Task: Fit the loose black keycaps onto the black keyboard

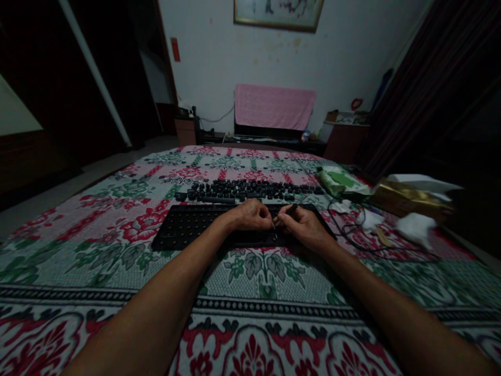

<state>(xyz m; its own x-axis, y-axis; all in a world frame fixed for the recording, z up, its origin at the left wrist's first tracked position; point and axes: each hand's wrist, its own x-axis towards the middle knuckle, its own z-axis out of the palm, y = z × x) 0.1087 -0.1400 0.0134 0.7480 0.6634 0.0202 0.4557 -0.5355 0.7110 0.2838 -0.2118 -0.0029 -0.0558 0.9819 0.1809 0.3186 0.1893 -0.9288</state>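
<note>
A black keyboard base [183, 227] with its keycaps off lies on the flowered bedspread [117, 245]. My left hand [252, 215] rests on its middle with fingers curled, pinching something small that I cannot make out. My right hand [303, 223] is closed on a thin dark tool [287, 211] whose tip meets the left fingertips. Rows of loose black keycaps [250, 190] lie just beyond the keyboard.
A black cable [352, 237] loops to the right of the keyboard. A green and white bag [340, 181], a gold packet [403, 198] and white crumpled paper [417, 227] sit at the right. A pink cloth [274, 107] covers a low stand at the far wall.
</note>
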